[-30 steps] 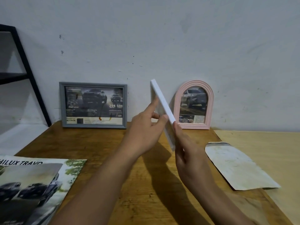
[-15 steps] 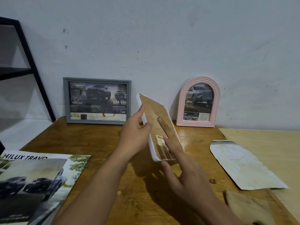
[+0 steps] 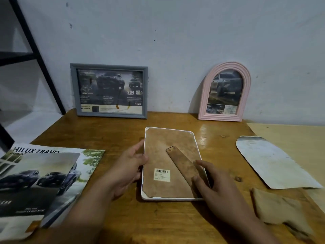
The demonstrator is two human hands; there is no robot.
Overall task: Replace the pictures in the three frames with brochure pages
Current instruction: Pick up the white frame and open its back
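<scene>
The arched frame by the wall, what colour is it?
Pink, with a ribbed border; the arched frame shows in the head view.

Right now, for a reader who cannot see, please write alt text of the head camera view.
A white frame lies face down on a wooden table, its brown backing up; the left hand holds its left edge and the right hand rests on its stand. A grey frame and a pink arched frame lean against the wall, a car brochure at left.

Grey frame [image 3: 108, 91], pink arched frame [image 3: 224, 91], white frame [image 3: 171, 163] brown-backed.
</scene>
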